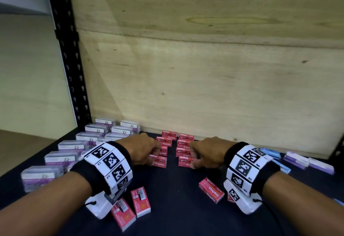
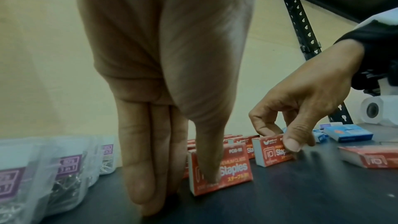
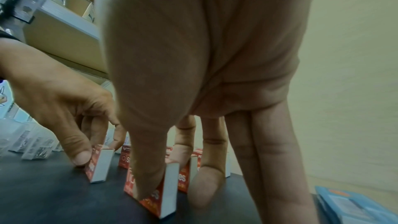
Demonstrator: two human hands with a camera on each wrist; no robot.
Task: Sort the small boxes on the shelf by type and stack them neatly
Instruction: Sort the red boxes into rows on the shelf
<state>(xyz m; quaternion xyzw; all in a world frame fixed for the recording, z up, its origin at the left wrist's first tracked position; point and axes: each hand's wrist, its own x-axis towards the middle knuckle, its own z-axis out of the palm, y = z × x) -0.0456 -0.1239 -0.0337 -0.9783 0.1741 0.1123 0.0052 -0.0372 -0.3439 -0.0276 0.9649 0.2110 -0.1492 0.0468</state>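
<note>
Two rows of red staples boxes stand on edge at the back of the dark shelf (image 1: 176,207). My left hand (image 1: 154,158) pinches the front box of the left row (image 2: 228,168), thumb on its printed face and fingers behind. My right hand (image 1: 192,158) pinches the front box of the right row (image 3: 170,192) in the same way. Both boxes rest on the shelf. Loose red boxes lie flat nearer me: one on the right (image 1: 211,190) and two on the left (image 1: 140,201), by my wrists.
Clear paper-clip boxes with purple labels (image 1: 61,158) stand in rows on the left. Blue boxes (image 1: 270,152) and purple boxes (image 1: 309,162) lie on the right. A wooden back panel (image 1: 204,68) closes the shelf, with a black upright post (image 1: 68,59) at the left.
</note>
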